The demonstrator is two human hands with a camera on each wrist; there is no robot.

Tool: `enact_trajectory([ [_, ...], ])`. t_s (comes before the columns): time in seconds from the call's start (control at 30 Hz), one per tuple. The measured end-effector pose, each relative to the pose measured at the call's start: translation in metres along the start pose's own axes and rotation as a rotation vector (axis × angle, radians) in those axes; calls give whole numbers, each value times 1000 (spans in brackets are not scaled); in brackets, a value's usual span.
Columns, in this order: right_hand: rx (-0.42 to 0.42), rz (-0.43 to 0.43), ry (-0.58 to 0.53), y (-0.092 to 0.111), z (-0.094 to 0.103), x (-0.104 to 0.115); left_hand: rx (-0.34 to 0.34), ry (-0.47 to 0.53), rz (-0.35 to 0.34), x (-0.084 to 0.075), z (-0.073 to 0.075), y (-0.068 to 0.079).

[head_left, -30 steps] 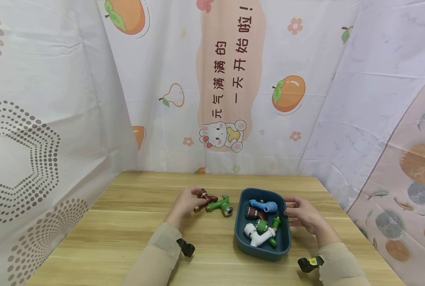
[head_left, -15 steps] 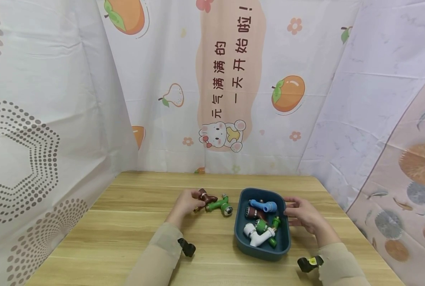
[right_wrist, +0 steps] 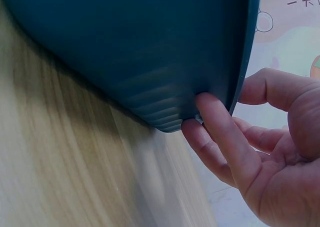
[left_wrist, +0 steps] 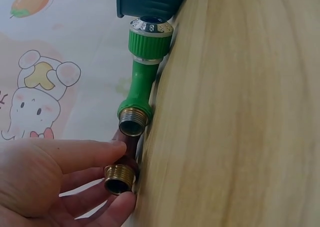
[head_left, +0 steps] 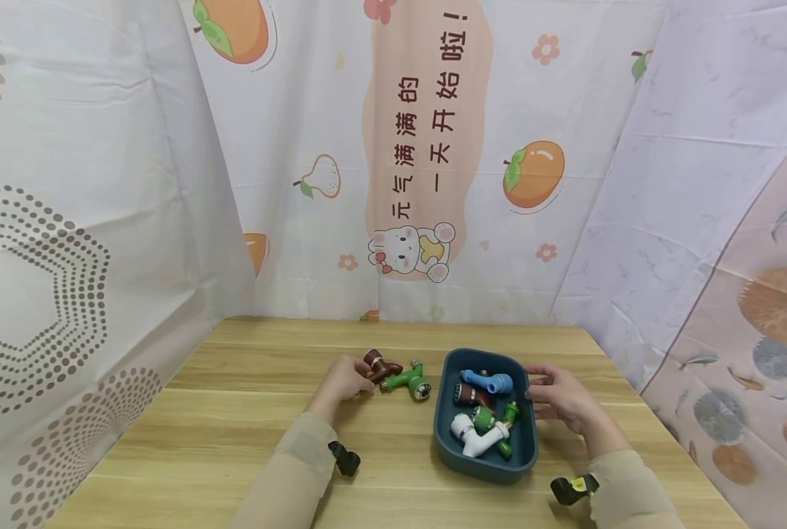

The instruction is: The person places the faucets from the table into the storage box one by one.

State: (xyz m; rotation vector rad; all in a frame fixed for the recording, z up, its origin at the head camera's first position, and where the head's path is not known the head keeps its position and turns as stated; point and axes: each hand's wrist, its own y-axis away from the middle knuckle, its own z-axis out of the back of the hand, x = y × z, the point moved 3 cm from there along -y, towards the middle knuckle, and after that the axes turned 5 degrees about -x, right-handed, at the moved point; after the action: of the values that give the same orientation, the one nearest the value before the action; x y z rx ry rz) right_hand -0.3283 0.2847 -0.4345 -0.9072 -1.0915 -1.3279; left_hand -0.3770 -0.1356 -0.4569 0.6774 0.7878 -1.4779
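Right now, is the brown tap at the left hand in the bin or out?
Out: the brown tap is on the table, apart from the bin.

The person I see wears long, plain beige sleeves (head_left: 281, 485), with a slightly greyer band (head_left: 308, 439) near the left cuff, small angular black devices (head_left: 345, 458) at both wrists, the right one bearing a bright yellow patch (head_left: 580, 483), and a bare left hand (head_left: 343, 378) and right hand (head_left: 560, 397).
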Motion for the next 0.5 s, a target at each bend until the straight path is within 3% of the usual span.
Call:
enact_trajectory([
  [0.5,2,2,-3,-2,1,-2,13,-31,3,2,-3,-4],
])
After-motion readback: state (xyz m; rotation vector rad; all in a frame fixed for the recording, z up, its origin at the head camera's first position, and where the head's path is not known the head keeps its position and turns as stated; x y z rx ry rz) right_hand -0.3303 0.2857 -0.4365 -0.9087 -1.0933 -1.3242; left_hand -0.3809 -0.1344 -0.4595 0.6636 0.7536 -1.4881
